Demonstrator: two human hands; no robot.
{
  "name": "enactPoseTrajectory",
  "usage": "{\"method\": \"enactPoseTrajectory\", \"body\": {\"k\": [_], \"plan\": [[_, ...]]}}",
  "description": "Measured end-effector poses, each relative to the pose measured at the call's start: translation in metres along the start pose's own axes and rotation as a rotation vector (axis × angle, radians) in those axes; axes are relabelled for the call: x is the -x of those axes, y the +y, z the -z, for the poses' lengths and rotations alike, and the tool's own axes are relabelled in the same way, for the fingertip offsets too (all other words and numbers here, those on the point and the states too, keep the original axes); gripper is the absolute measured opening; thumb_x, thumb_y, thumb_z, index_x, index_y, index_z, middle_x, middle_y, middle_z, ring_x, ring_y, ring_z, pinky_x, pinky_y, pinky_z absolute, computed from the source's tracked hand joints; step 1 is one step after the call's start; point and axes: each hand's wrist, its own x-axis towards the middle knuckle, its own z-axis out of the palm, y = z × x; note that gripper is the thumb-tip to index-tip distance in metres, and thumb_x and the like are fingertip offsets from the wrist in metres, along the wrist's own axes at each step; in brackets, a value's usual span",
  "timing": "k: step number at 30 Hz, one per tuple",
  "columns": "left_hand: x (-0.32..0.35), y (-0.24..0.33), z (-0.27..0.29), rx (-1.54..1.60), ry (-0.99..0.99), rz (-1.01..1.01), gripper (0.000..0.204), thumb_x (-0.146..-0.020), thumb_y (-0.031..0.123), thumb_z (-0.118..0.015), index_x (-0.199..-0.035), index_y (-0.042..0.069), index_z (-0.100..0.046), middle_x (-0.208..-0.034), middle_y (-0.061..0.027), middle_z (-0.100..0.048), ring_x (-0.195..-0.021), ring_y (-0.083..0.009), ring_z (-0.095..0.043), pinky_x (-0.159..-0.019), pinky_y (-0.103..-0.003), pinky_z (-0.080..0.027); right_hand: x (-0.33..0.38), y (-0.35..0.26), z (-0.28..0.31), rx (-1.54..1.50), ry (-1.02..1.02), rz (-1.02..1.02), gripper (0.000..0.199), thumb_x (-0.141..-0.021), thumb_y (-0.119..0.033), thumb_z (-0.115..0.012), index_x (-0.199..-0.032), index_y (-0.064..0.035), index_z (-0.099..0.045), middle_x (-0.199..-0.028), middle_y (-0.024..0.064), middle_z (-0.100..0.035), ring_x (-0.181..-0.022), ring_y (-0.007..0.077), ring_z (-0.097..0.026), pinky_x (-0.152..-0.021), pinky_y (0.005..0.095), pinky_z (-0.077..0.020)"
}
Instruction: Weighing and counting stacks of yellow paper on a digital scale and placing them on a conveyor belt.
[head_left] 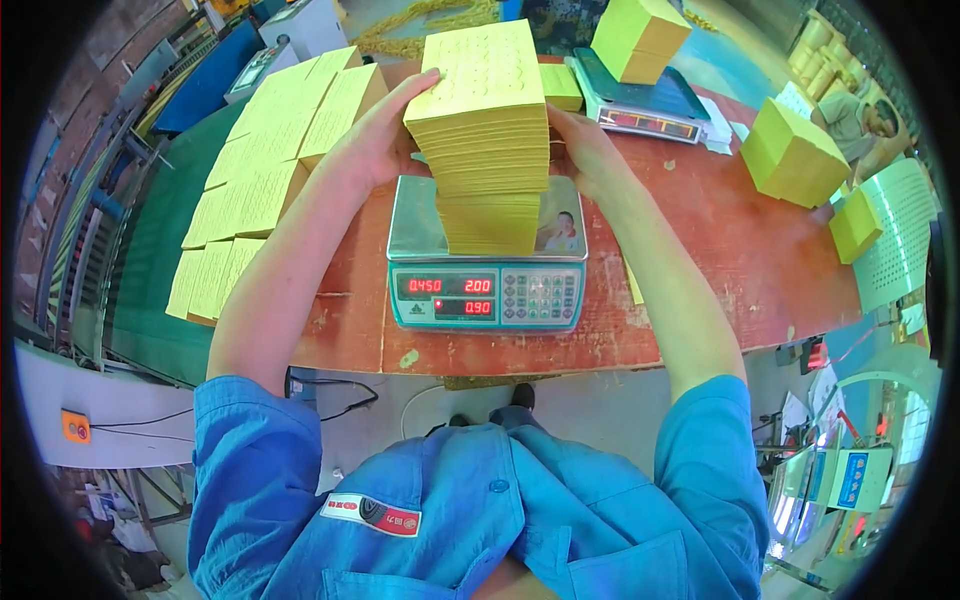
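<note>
A tall stack of yellow paper sheets (480, 130) is between my two hands, over a shorter yellow stack (490, 225) on the pan of a teal-edged digital scale (412, 235). The upper stack sits slightly askew of the lower one. My left hand (385, 130) presses its left side, thumb near the top edge. On the opposite side my right hand (588, 150) is closed against the stack, its fingertips hidden behind the paper. Whether the upper stack rests fully on the lower one, I cannot tell. Red digits glow on the scale's front panel.
Rows of yellow paper stacks (240, 200) cover the left, beside a green surface (145, 285). Behind right, a second scale (640, 100) bears a yellow block (640, 40). More yellow blocks (795, 155) stand on the red table (680, 260); another person (860, 125) is beyond.
</note>
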Motion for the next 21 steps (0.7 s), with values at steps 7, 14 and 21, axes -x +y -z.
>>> {"method": "enactPoseTrajectory", "body": {"k": [7, 14, 21], "plan": [[-0.007, -0.008, 0.004, -0.100, -0.068, -0.042, 0.081, -0.079, 0.063, -0.062, -0.142, 0.017, -0.044, -0.137, -0.0085, -0.050, -0.128, -0.0270, -0.045, -0.093, -0.057, -0.042, 0.009, 0.004, -0.004, 0.017, 0.059, 0.015, 0.033, -0.098, -0.033, -0.053, -0.104, -0.0035, -0.066, -0.076, 0.0043, -0.064, -0.055, 0.0098, -0.055, -0.050, 0.0220, -0.0426], [-0.002, -0.010, 0.006, -0.088, -0.013, -0.072, 0.074, -0.079, 0.057, -0.068, -0.137, 0.014, -0.050, -0.130, -0.0070, -0.056, -0.114, -0.0224, -0.055, -0.090, -0.044, -0.046, 0.010, 0.010, -0.005, 0.077, 0.041, 0.058, 0.033, -0.097, -0.031, -0.053, -0.102, -0.0009, -0.066, -0.078, 0.0053, -0.065, -0.058, 0.0103, -0.057, -0.052, 0.0217, -0.0427], [-0.008, -0.018, 0.004, -0.230, 0.018, -0.142, 0.075, -0.083, 0.062, -0.060, -0.139, 0.013, -0.048, -0.134, -0.0076, -0.054, -0.114, -0.0213, -0.054, -0.094, -0.038, -0.040, 0.010, 0.018, 0.001, 0.070, 0.096, 0.097, 0.035, -0.096, -0.033, -0.055, -0.101, 0.0001, -0.067, -0.079, 0.0056, -0.066, -0.060, 0.0113, -0.058, -0.054, 0.0229, -0.0430]]}}
